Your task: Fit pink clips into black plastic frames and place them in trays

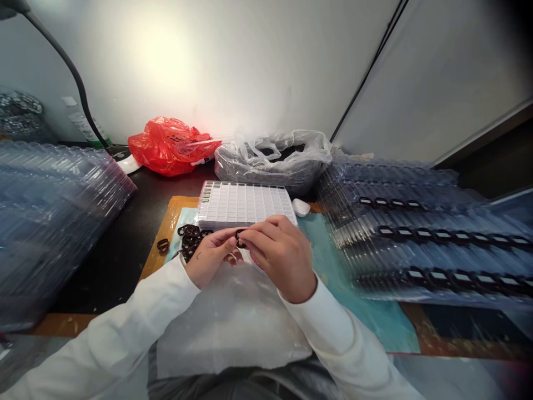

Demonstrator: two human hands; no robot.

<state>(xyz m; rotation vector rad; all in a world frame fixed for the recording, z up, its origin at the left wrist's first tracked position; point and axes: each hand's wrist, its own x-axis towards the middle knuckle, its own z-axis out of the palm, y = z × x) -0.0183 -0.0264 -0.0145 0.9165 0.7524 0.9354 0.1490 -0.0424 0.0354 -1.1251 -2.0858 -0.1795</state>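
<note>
Between my two hands, above the table's near edge, is a small black frame (240, 239) that looks like a watch case. My left hand (212, 253) pinches it from the left, thumb on the near side. The fingertips of my right hand (283, 250) close on it from the right and partly cover it. A loose pile of similar black frames (190, 239) lies just left of my left hand, with a single black frame (163, 245) farther left. Behind my hands stands a white gridded tray (245, 203), small dark pieces along its top row and left column.
Stacked clear plastic trays rise at the left (54, 222) and right; the right stack (391, 216) holds rows of black frames. Behind are a red plastic bag (169, 145), a clear bag (270, 164) with dark contents and a lamp neck (69, 64). A white object (301, 207) sits beside the tray.
</note>
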